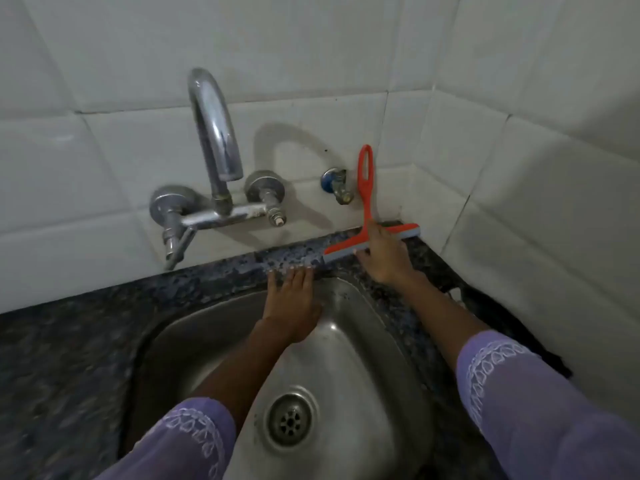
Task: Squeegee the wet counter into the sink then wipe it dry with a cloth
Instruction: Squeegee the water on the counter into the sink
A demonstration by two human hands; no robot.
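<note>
Two hands are reaching over the round steel sink (349, 344). The right hand (382, 252) is wrapping its fingers around the orange plastic squeegee (367, 216), whose grey blade is lying on the dark speckled stone counter (242, 268) at the far right, beside the white tiled wall (311, 64). The left hand (292, 296) is lying flat, fingers spread, holding nothing, on the sink's far rim.

Two hands (294, 289), one squeegee (367, 188), one sink (346, 341), one faucet (214, 140)

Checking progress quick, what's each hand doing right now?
Left hand: open, flat on the counter edge.
Right hand: closed on the orange squeegee.
</note>
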